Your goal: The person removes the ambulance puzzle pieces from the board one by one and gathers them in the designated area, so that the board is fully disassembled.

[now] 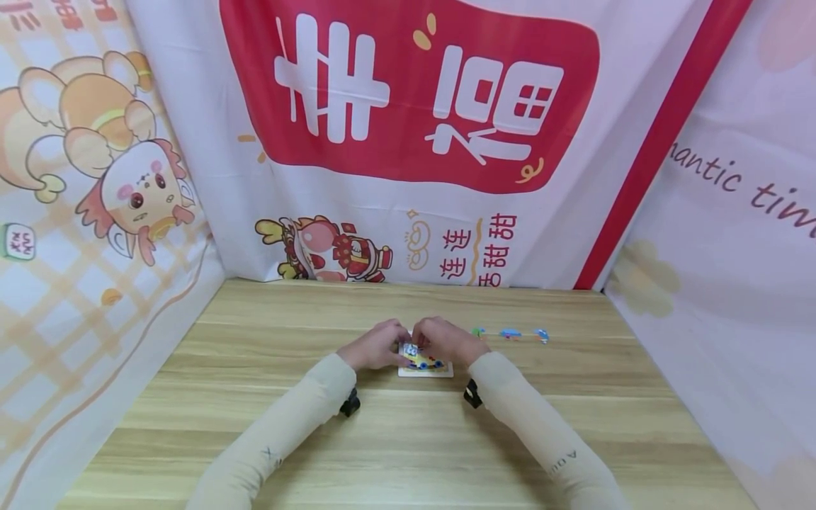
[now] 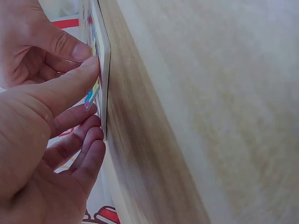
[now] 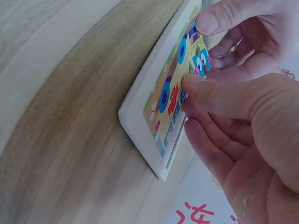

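A small puzzle board with a white rim lies flat on the table, its picture showing yellow shapes and blue wheel-like rounds. My left hand is at its left side, pinching a colourful puzzle piece with cartoon eyes between thumb and fingers. That piece tilts up from the board, one edge standing out in the left wrist view. From the right, my right hand grips the same piece, its thumb on the printed face. Both hands' fingers curl along the board's far side, and they hide part of the picture in the head view.
Loose puzzle pieces lie in a row to the right of the board: a green one, a blue one and another blue one. The wooden table meets a printed cloth at the back and sides.
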A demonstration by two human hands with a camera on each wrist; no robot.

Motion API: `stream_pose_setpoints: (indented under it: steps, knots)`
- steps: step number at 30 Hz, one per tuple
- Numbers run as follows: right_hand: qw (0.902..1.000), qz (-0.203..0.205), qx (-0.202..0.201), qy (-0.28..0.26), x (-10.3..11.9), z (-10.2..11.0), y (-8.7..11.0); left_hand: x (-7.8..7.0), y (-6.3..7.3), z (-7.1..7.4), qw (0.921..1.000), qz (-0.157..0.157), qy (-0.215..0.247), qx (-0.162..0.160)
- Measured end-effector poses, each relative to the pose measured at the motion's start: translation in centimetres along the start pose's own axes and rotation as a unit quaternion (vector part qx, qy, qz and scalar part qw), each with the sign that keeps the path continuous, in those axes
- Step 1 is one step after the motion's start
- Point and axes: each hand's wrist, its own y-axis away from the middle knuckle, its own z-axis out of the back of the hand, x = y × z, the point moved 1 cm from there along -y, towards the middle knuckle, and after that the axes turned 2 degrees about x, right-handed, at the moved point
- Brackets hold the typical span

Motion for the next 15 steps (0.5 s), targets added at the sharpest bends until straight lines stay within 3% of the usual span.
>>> stream_pose_setpoints:
  steps: [7,15]
  knots:
    - [0.9977,-0.001,-0.011,-0.067,-0.8,-0.1,0.3,0.0,-0.1,-0.1,1.0000,0.004,0.000,-0.001]
    - [0.9839,-0.029,-0.027,-0.175,-1.8,-0.9,0.5,0.0,0.0,0.0,1.0000,0.000,-0.001,0.000]
